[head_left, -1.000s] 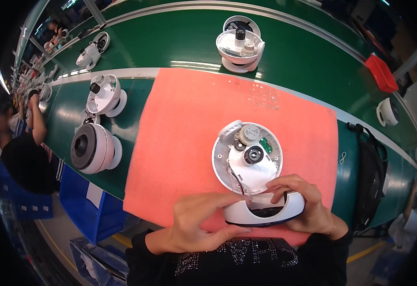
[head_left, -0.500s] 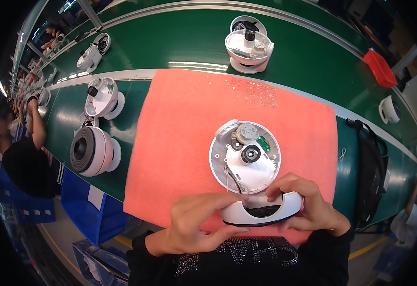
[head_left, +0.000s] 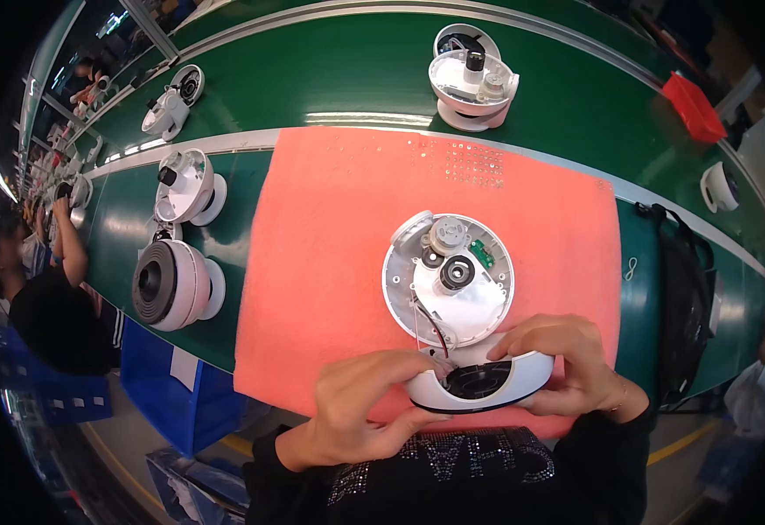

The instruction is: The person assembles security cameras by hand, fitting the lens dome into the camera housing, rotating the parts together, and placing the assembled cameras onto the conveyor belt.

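My left hand (head_left: 356, 407) grips the left end of a curved white base (head_left: 535, 372) with a dark lower rim, its thumb underneath and its fingers along the top. My right hand (head_left: 570, 363) is closed round the right end of the same base. Through the base's cut-out a black round part (head_left: 477, 381) shows. Just beyond lies a round white housing (head_left: 391, 289), open side up, holding a silver motor (head_left: 449, 234), a black cylinder (head_left: 457, 273) and a small green circuit board (head_left: 481, 253). Thin wires (head_left: 439, 332) run from the housing towards the base.
An orange foam mat (head_left: 312, 262) lies under the work, with rows of small screws (head_left: 477, 164) at its far side. Similar white units (head_left: 177, 284) stand left and on the green belt (head_left: 347, 79). A black bag (head_left: 684, 306) lies right; a co-worker (head_left: 54, 306) sits left.
The base has tilted a little, so more of the black round part shows in its cut-out. Both hands keep their grip. The unit on the far belt appears slightly further right.
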Tool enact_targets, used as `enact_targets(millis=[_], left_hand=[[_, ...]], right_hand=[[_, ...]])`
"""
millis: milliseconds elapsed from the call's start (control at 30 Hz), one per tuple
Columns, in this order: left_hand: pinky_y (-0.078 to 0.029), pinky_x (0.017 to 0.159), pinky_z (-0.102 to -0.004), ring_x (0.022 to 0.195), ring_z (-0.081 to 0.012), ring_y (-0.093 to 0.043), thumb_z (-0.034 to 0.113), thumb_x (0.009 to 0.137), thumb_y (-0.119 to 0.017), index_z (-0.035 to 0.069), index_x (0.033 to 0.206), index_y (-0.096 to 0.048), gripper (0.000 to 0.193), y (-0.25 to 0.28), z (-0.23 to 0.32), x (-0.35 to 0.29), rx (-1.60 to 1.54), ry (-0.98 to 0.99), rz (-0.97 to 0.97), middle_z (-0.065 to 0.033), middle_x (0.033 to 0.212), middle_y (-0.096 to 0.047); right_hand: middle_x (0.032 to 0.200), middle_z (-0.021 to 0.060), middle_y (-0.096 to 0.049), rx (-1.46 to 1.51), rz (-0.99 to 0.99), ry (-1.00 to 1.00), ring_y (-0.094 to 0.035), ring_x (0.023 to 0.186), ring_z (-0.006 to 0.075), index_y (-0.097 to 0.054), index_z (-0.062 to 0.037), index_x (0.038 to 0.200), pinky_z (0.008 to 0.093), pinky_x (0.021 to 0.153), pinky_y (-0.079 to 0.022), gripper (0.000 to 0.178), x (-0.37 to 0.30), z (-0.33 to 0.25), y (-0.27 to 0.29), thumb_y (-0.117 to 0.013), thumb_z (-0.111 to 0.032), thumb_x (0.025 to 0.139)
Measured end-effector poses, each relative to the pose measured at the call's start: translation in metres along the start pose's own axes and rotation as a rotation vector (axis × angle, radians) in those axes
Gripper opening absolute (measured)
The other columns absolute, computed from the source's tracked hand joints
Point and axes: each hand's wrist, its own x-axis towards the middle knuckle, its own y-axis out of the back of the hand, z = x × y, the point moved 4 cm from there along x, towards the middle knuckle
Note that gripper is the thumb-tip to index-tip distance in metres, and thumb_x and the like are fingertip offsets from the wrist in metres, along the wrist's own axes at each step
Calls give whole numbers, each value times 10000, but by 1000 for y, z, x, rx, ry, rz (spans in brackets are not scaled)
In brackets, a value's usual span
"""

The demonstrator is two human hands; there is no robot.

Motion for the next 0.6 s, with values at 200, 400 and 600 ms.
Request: enact_targets(millis=[200,400,600], left_hand=[[-524,635,-292,748,-238,-652,85,625,-766,-34,936,-598,373,-2,-3,-1,-10,12,23,-127,852,-651],[-520,625,-300,741,-242,-650,100,625,-772,-30,936,-602,377,0,-1,-2,9,10,24,-124,847,-651],[-513,668,-285,753,-229,-656,117,635,-759,-42,938,-577,388,1,4,-1,47,-12,3,-147,825,-652]], right_hand=[[811,142,-622,-60,28,-41,-637,743,248,-493,-31,938,316,615,-510,433,3,-4,-2,-779,-147,634],[795,97,-635,-108,77,-50,-638,654,201,-564,-9,909,266,541,-493,458,10,-9,-4,-820,-228,597],[745,100,-637,-203,105,46,-630,589,188,-572,0,887,258,484,-473,462,8,-12,-9,-820,-264,600]])
